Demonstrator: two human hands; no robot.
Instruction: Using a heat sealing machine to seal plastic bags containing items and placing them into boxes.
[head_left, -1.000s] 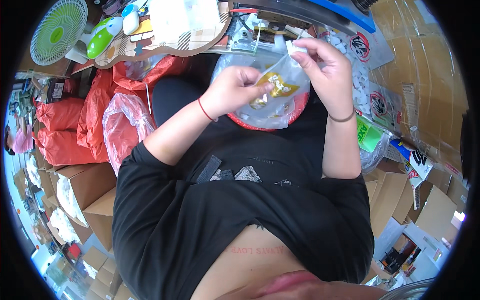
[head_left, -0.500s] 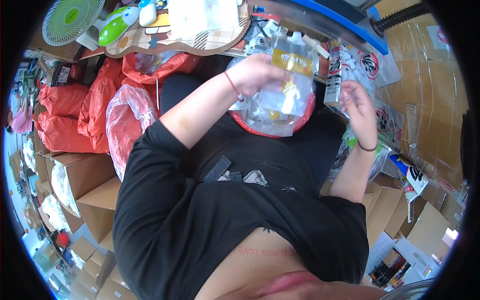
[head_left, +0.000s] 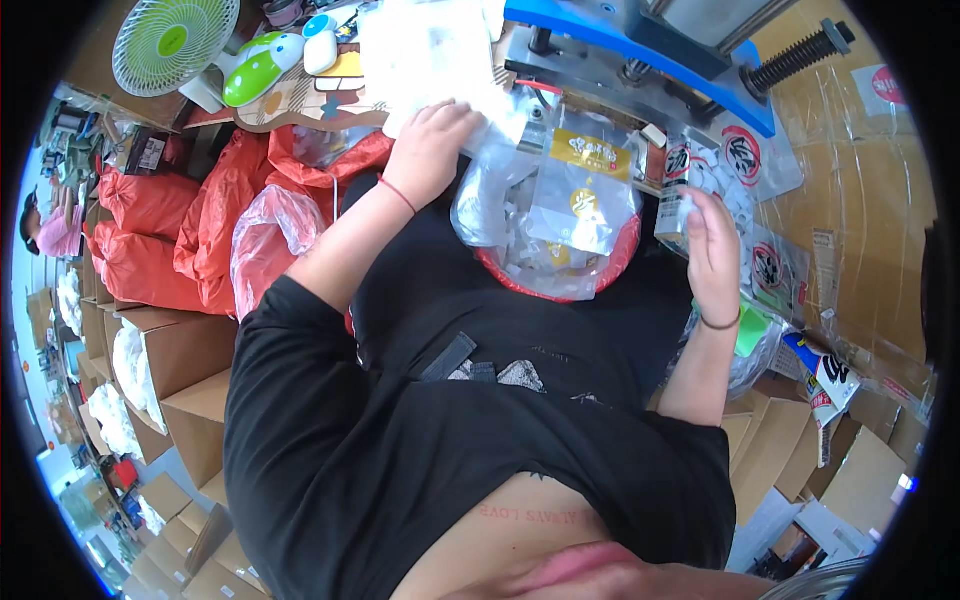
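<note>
My left hand reaches to the table's front edge, its fingers stretched over a stack of white, translucent bags. My right hand is raised at the right, fingers closed together. A small whitish bit shows at its fingertips, too small to name. Between my hands, a clear plastic pouch with a gold band lies over a red-rimmed basin in my lap. Other clear pouches fill the basin, and a clear plastic liner bulges on its left.
A blue-framed press stands at the far right of the table. Small white pieces lie in plastic beside my right hand. At the left are a green-white fan, red sacks and cardboard boxes.
My left hand has let go of the gold-banded pouch, which now rests over the basin, and has moved left to the bag stack. My right hand is slightly lower.
</note>
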